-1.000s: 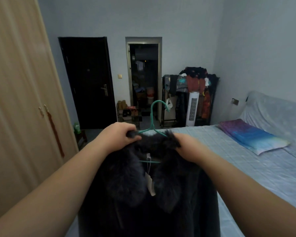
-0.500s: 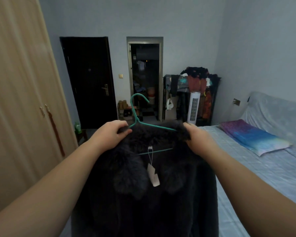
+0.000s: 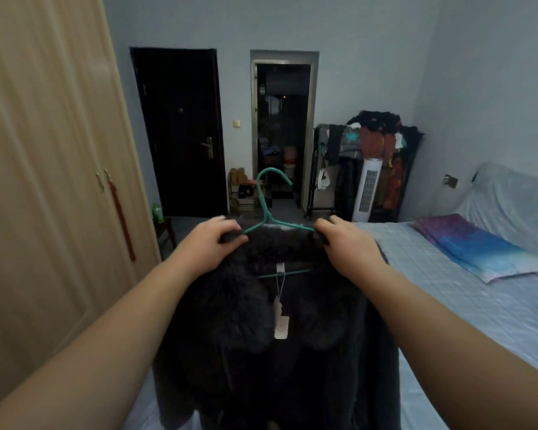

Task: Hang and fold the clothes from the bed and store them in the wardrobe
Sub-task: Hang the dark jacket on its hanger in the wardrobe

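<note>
Both hands up at shoulder level, left hand (image 3: 213,243) and right hand (image 3: 343,243) each with fingers clenched on the dark fuzzy coat (image 3: 271,336) over its teal hanger (image 3: 269,209), held above the bed (image 3: 448,305), probably squaring it for the closed wardrobe (image 3: 44,181).

The location is a bedroom in a private home. A bed (image 3: 448,305) with a pale quilted cover and a blue-purple pillow (image 3: 479,246) occupies the right of the frame. A light wooden wardrobe (image 3: 44,181) with closed doors fills the left. At the upper centre, a dark entry door (image 3: 180,131) stands beside an open doorway (image 3: 281,131). A loaded clothes rack (image 3: 370,162) and a white tower fan (image 3: 367,189) stand right of the doorway. A shoe rack (image 3: 241,189) stands between the two doors.
</note>
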`<action>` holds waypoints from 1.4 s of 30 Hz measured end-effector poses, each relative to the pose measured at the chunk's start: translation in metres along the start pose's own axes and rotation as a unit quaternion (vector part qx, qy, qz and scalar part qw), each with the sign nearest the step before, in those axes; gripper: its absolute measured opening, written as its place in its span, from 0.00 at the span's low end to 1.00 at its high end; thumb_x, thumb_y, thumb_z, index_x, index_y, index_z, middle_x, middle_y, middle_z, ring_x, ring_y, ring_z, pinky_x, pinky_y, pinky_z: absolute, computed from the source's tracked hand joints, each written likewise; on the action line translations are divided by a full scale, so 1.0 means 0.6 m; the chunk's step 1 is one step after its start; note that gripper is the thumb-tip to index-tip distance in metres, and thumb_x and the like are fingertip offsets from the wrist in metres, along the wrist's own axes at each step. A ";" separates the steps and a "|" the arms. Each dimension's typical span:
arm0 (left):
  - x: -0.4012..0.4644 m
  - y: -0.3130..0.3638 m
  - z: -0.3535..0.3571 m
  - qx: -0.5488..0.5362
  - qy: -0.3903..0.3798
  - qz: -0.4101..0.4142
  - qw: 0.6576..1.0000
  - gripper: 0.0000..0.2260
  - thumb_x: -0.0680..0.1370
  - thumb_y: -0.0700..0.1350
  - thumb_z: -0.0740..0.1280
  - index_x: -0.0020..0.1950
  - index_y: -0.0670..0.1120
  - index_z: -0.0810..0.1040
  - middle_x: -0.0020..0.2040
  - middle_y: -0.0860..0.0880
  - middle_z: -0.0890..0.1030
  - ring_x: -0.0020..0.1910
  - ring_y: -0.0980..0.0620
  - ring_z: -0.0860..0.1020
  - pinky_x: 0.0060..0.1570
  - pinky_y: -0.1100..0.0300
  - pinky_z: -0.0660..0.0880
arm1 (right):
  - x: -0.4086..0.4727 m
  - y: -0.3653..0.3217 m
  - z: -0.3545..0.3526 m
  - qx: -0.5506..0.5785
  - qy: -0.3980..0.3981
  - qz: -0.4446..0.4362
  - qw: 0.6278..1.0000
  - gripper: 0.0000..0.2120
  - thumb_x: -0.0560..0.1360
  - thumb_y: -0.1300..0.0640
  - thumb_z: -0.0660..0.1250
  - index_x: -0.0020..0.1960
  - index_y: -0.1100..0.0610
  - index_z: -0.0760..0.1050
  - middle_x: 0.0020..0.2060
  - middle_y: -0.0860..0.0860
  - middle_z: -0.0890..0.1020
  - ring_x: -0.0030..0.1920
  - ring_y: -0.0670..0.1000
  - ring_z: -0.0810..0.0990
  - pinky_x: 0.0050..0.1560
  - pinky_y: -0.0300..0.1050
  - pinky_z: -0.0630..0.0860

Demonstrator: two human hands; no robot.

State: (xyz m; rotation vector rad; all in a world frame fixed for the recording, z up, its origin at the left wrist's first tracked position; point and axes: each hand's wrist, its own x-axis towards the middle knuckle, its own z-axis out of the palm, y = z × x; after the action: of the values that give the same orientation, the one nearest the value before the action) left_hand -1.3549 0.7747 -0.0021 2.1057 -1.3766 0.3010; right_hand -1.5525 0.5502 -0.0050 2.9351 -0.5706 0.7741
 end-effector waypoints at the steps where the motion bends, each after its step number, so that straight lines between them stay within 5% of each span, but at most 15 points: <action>1: -0.002 -0.006 -0.011 0.007 -0.010 -0.004 1.000 0.04 0.78 0.53 0.69 0.47 0.54 0.79 0.44 0.53 0.75 0.43 0.52 0.75 0.44 0.57 0.71 | -0.004 0.000 -0.002 0.019 0.014 0.008 1.000 0.08 0.78 0.57 0.63 0.57 0.53 0.71 0.47 0.53 0.73 0.48 0.60 0.77 0.36 0.51 0.68; 6: -0.040 -0.017 -0.050 0.014 -0.021 -0.020 0.999 0.08 0.80 0.50 0.67 0.41 0.58 0.74 0.41 0.55 0.74 0.39 0.55 0.74 0.42 0.59 0.68 | -0.002 -0.029 -0.024 0.058 0.061 0.004 0.996 0.10 0.76 0.56 0.67 0.56 0.53 0.71 0.48 0.51 0.73 0.46 0.58 0.76 0.36 0.51 0.70; 15: -0.112 0.084 -0.137 0.060 0.010 -0.062 0.996 0.10 0.81 0.50 0.66 0.44 0.45 0.78 0.39 0.49 0.77 0.40 0.50 0.76 0.45 0.52 0.75 | -0.008 -0.066 -0.071 0.104 0.100 -0.076 0.987 0.11 0.77 0.55 0.69 0.58 0.50 0.72 0.50 0.50 0.73 0.48 0.59 0.77 0.40 0.48 0.67; 19: -0.164 0.147 -0.181 0.087 0.056 -0.122 0.987 0.08 0.80 0.50 0.67 0.44 0.48 0.78 0.40 0.52 0.79 0.43 0.50 0.78 0.48 0.51 0.76 | -0.029 -0.077 -0.100 0.176 0.104 -0.073 0.976 0.17 0.77 0.47 0.70 0.64 0.51 0.74 0.56 0.52 0.75 0.54 0.59 0.77 0.52 0.54 0.74; 23: -0.235 0.223 -0.200 0.161 0.116 -0.176 0.964 0.05 0.80 0.51 0.66 0.47 0.53 0.78 0.45 0.51 0.80 0.48 0.44 0.78 0.47 0.48 0.76 | -0.071 -0.107 -0.143 0.244 0.083 -0.106 0.960 0.30 0.77 0.42 0.69 0.75 0.45 0.63 0.73 0.51 0.68 0.72 0.55 0.66 0.73 0.58 0.64; 26: -0.300 0.266 -0.208 0.194 0.170 -0.241 0.936 0.07 0.80 0.52 0.65 0.47 0.50 0.77 0.46 0.46 0.81 0.49 0.40 0.79 0.45 0.48 0.75 | -0.140 -0.140 -0.171 0.301 0.130 -0.107 0.939 0.33 0.77 0.48 0.69 0.78 0.48 0.60 0.78 0.52 0.59 0.78 0.55 0.56 0.78 0.58 0.54; 28: -0.342 0.291 -0.215 0.202 0.210 -0.295 0.910 0.07 0.80 0.52 0.65 0.48 0.50 0.79 0.48 0.45 0.82 0.50 0.40 0.79 0.44 0.50 0.75 | -0.199 -0.177 -0.176 0.360 0.206 -0.143 0.898 0.24 0.76 0.57 0.69 0.71 0.54 0.69 0.71 0.54 0.69 0.72 0.56 0.67 0.75 0.58 0.63; 30: -0.380 0.311 -0.221 0.193 0.239 -0.346 0.886 0.07 0.80 0.52 0.65 0.49 0.51 0.80 0.49 0.46 0.83 0.51 0.41 0.79 0.45 0.51 0.74 | -0.257 -0.231 -0.176 0.480 0.140 -0.160 0.851 0.15 0.74 0.63 0.67 0.59 0.51 0.76 0.52 0.49 0.81 0.52 0.51 0.79 0.57 0.57 0.78; 32: -0.415 0.327 -0.228 0.167 0.263 -0.383 0.869 0.07 0.79 0.53 0.66 0.47 0.53 0.80 0.48 0.47 0.83 0.50 0.41 0.80 0.47 0.51 0.76 | -0.311 -0.295 -0.189 0.567 -0.053 -0.132 0.811 0.10 0.75 0.57 0.66 0.52 0.44 0.76 0.38 0.47 0.82 0.38 0.48 0.81 0.44 0.57 0.81; 34: -0.447 0.338 -0.230 0.119 0.283 -0.417 0.856 0.07 0.78 0.54 0.66 0.42 0.55 0.78 0.43 0.49 0.83 0.47 0.42 0.81 0.47 0.51 0.77 | -0.348 -0.353 -0.194 0.601 -0.188 -0.115 0.768 0.10 0.77 0.50 0.67 0.58 0.41 0.75 0.43 0.46 0.84 0.43 0.49 0.84 0.48 0.58 0.82; 36: -0.471 0.356 -0.228 0.084 0.280 -0.445 0.847 0.05 0.79 0.52 0.67 0.43 0.55 0.80 0.43 0.51 0.83 0.47 0.47 0.80 0.47 0.54 0.76 | -0.372 -0.397 -0.208 0.564 -0.225 -0.156 0.780 0.20 0.79 0.44 0.64 0.71 0.43 0.70 0.60 0.47 0.82 0.59 0.50 0.81 0.62 0.51 0.76; 38: -0.500 0.372 -0.226 0.054 0.274 -0.463 0.841 0.06 0.79 0.49 0.68 0.52 0.50 0.83 0.46 0.51 0.82 0.47 0.52 0.77 0.46 0.60 0.70 | -0.393 -0.429 -0.225 0.512 -0.268 -0.182 0.795 0.26 0.81 0.40 0.59 0.77 0.44 0.62 0.70 0.48 0.76 0.69 0.52 0.73 0.62 0.43 0.64; 40: -0.538 0.391 -0.229 -0.017 0.278 -0.486 0.828 0.08 0.79 0.47 0.69 0.56 0.47 0.82 0.46 0.52 0.79 0.47 0.54 0.76 0.46 0.64 0.68 | -0.416 -0.457 -0.230 0.520 -0.330 -0.170 0.769 0.26 0.82 0.40 0.56 0.78 0.46 0.61 0.69 0.47 0.74 0.69 0.51 0.71 0.58 0.43 0.58; 42: -0.588 0.403 -0.236 -0.102 0.279 -0.511 0.807 0.05 0.78 0.46 0.71 0.53 0.48 0.81 0.44 0.52 0.81 0.46 0.53 0.78 0.48 0.60 0.73 | -0.452 -0.487 -0.227 0.571 -0.368 -0.135 0.722 0.26 0.81 0.37 0.56 0.75 0.47 0.66 0.64 0.46 0.77 0.66 0.49 0.73 0.63 0.44 0.65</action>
State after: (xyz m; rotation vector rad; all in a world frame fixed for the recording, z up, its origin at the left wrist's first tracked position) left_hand -1.7055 1.0561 0.0238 2.0152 0.1415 0.2559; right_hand -1.7280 0.9332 -0.0054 4.2573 0.6664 -0.3509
